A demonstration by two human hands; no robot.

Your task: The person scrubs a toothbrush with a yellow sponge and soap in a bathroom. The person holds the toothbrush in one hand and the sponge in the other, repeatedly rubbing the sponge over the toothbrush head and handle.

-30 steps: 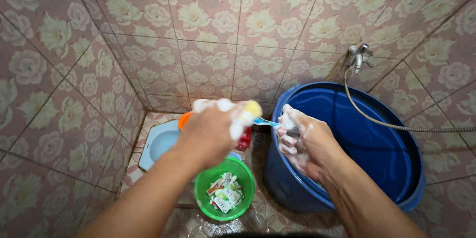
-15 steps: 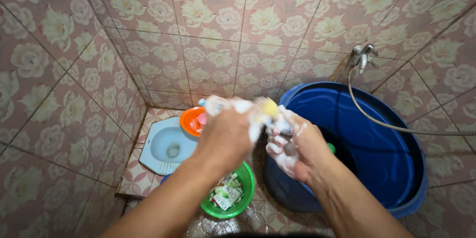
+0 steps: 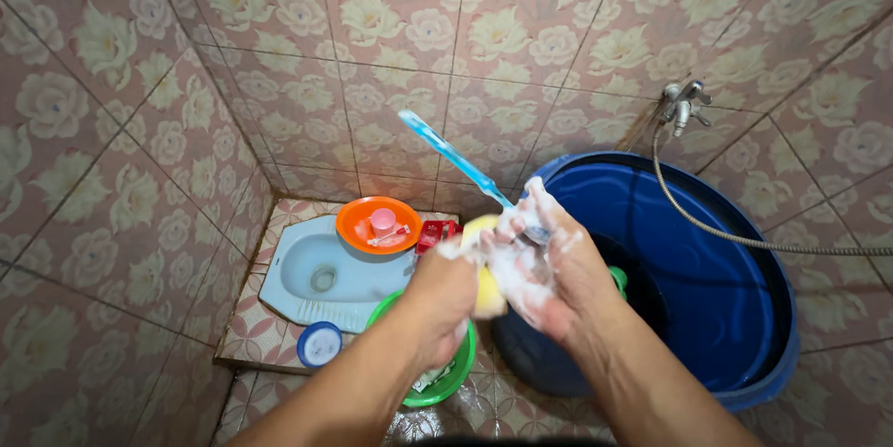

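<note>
- The right hand [image 3: 549,266] is covered with white foam and its fingers are closed around the handle of a blue toothbrush [image 3: 454,160], which points up and to the left, toward the tiled wall [image 3: 279,56].
- The left hand [image 3: 445,296] is closed on a yellow sponge [image 3: 486,289]; the sponge is pressed between both hands, so the two hands touch each other.
- I cannot tell if the head of the toothbrush is at the upper end or inside the right hand, because the foam hides it.
- Below the left wrist there is a green bowl [image 3: 446,382] on the floor; the arm covers most of it.
- To the right stands a big blue barrel [image 3: 726,317], open on top, and the right forearm crosses in front of its rim.
- A grey hose [image 3: 735,238] goes from a metal tap [image 3: 682,101] on the wall over the barrel.
- To the left there is a pale blue squat toilet [image 3: 312,270] on a raised step, well apart from the hands.
- An orange dish [image 3: 379,224] with a pink thing inside sits at the far edge of the toilet, and a small red object [image 3: 435,235] is just beside it.
- A round blue and white lid [image 3: 321,345] lies near the front corner of the toilet.
</note>
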